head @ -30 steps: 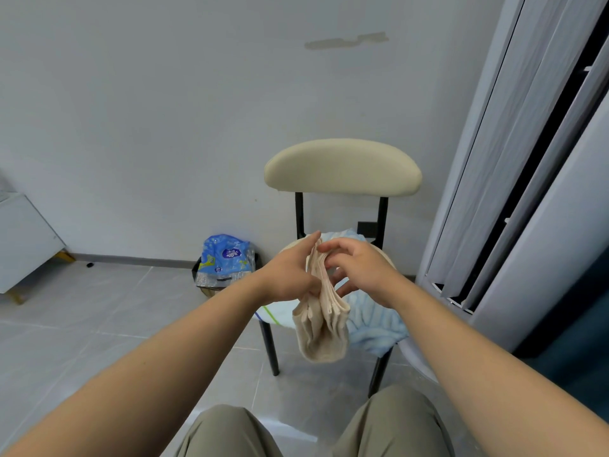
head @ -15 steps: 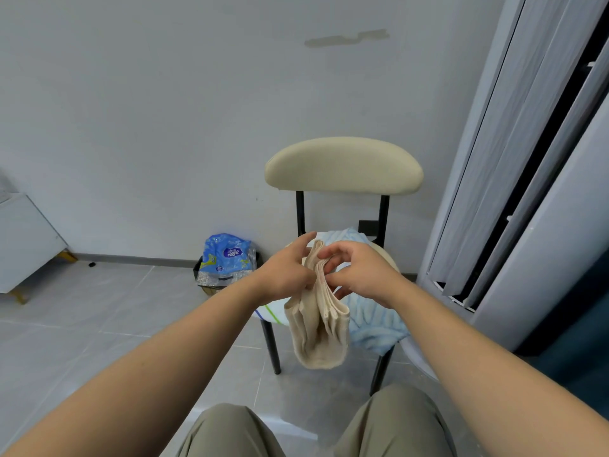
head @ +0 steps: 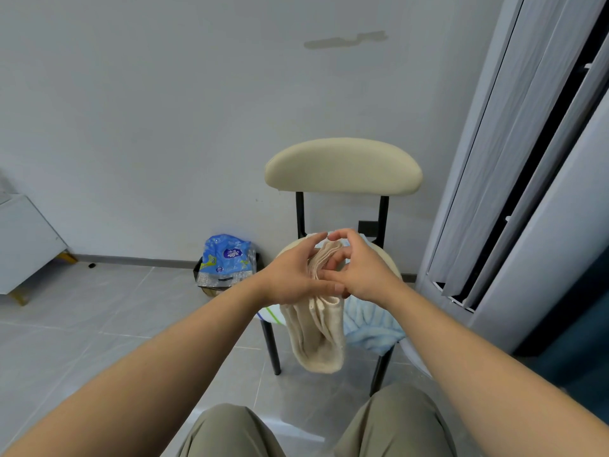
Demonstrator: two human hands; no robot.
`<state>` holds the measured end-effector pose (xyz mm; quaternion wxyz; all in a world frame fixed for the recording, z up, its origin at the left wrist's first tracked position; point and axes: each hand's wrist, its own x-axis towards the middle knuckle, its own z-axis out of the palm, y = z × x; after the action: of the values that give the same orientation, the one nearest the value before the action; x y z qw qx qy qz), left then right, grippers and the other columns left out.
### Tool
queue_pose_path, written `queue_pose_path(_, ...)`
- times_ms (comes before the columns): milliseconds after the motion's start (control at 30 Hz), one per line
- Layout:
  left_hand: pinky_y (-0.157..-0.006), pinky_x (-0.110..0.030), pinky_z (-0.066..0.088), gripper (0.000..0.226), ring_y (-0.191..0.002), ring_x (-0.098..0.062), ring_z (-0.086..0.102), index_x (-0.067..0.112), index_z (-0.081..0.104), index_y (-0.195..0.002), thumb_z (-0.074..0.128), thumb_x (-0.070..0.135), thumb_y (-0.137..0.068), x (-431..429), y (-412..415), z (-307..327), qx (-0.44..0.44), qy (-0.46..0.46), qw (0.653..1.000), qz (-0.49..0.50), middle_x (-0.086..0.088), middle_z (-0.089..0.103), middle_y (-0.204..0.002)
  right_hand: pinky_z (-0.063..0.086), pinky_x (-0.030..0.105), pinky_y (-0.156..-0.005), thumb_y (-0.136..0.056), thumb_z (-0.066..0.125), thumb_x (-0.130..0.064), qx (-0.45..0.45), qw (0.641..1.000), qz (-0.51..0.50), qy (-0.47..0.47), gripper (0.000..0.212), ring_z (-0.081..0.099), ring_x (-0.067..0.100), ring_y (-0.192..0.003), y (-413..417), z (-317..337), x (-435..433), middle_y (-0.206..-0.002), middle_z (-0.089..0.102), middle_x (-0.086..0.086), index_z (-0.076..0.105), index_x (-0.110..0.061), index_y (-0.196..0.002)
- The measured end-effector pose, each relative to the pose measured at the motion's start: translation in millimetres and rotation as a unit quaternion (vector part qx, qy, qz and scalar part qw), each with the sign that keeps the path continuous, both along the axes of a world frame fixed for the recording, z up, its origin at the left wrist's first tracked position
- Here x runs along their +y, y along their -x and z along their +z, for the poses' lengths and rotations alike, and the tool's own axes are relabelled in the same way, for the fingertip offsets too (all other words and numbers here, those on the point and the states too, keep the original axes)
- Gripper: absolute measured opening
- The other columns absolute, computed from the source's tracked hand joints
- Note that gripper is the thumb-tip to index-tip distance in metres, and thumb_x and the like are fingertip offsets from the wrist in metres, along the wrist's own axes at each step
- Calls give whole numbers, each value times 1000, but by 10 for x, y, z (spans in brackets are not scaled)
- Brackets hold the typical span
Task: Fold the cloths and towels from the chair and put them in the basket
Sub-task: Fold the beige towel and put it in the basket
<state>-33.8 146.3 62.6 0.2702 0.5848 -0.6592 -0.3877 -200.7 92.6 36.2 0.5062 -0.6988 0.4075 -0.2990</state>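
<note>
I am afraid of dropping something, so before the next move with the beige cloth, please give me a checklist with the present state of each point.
1. Grip on the beige knitted cloth: ok. The left hand and the right hand both grip its upper part.
2. Cloth folded compactly: not ok. A long part hangs below the hands.
3. Cloth off the grey tiled floor: ok. Its lower end hangs in the air.
4. Light blue fluffy towel secure on the cream padded chair: cannot tell. It hangs over the seat's front edge.
5. Room in the basket: cannot tell. A blue plastic pack hides the dark container beside the chair.
</note>
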Motion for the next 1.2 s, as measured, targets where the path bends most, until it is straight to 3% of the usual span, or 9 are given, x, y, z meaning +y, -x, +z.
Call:
queue_pose_path(167, -69, -24, 58, 102, -91, -5, 67, 27, 19, -157, 65, -5, -72, 31, 4, 73, -28, -16, 999, -10, 4, 52, -135, 50, 24, -51, -72, 89, -29, 34, 998, -38, 37, 77, 62, 9, -69, 24, -53, -40, -84, 59, -1, 40, -35, -132)
queue_pose_path(300, -61, -23, 55, 95, -83, -7, 66, 28, 19, -156, 56, -10, -77, 75, 19, 154, -6, -26, 999, -22, 10, 48, -132, 48, 21, -75, -64, 90, -47, 71, 994, -57, 55, 76, 62, 1, -97, 52, -92, -75, -102, 64, -15, 49, -32, -126)
queue_pose_path(367, -59, -25, 55, 94, -85, -6, 65, 30, 22, -156, 55, -11, -77, 73, -7, 170, -17, -24, 999, -35, 14, 48, -135, 48, 20, -76, -67, 89, -48, 88, 993, -50, 66, 51, 64, 5, -94, 73, -86, -85, -93, 69, -12, 62, -23, -102)
queue_pose_path(467, -55, -20, 49, 95, -76, -5, 61, 32, 23, -155, 57, -9, -75, 51, -69, 180, -71, -15, 996, -52, 16, 46, -143, 41, 12, -58, -69, 88, -47, 82, 995, -39, 29, 43, 59, -3, -71, 131, -97, -100, -79, 64, -13, 60, -21, -88)
queue_pose_path(600, -78, -15, 44, 91, -90, -6, 58, 31, 25, -154, 61, -2, -76, 23, -140, 214, -214, 0, 976, -50, 14, 44, -147, 35, 11, -52, -74, 86, -42, 87, 995, 4, 37, 39, 45, -3, -53, 182, -129, -131, -63, 50, -16, 53, -21, -78)
queue_pose_path(767, -82, -33, 53, 50, -101, -22, 62, 22, 60, -118, 48, -2, -75, -8, -198, 208, -347, 58, 936, -10, 2, 67, -108, 43, 14, -60, -75, 88, -23, 32, 997, 12, 75, 34, 51, 0, -62, 145, -65, -124, -75, 58, -5, 56, -16, -86)
queue_pose_path(933, -75, -38, 50, 25, -89, -29, 59, 14, 55, -94, 45, 1, -75, -21, -178, 152, -427, 119, 895, 47, -6, 65, -94, 50, 19, -66, -75, 88, -22, 10, 999, 4, 52, 47, 60, 6, -68, 87, -33, -96, -86, 72, 6, 45, -19, -96)
queue_pose_path(1067, -75, -39, 49, 20, -89, -29, 59, 16, 50, -95, 48, 7, -78, -31, -138, 64, -336, 121, 932, 64, -6, 63, -94, 35, 13, -52, -72, 89, -25, 13, 990, -61, 124, 56, 34, 2, -53, 9, -25, -68, -68, 43, -3, 34, -21, -83)
queue_pose_path(1200, -72, -38, 47, 12, -84, -23, 58, 13, 51, -96, 53, 14, -84, -27, -50, 22, -189, 107, 974, 62, -2, 61, -88, 32, 15, -51, -74, 88, -26, 5, 986, -52, 158, 56, 29, 4, -52, -23, -8, -46, -66, 35, -7, 32, -20, -76)
